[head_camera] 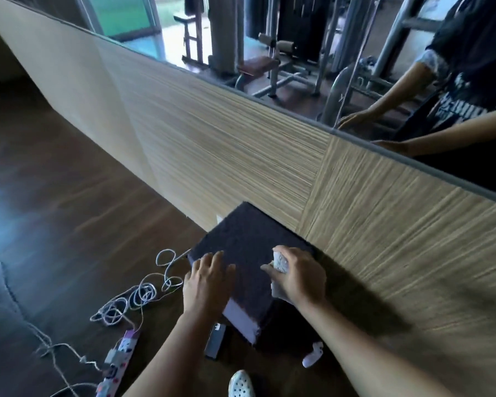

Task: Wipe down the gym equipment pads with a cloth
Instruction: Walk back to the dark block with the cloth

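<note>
A dark square pad with a pale foam edge stands against the wooden wall panel, low in the head view. My left hand lies flat on the pad's near left part, fingers spread. My right hand is closed around a crumpled white cloth and rests on the pad's right side. Part of the cloth hangs below the palm.
A coiled white cable and a patterned power strip lie on the dark wood floor to the left. A phone and a white object lie under the pad's near corner. A white shoe shows below. A mirror above the wall panel reflects gym machines.
</note>
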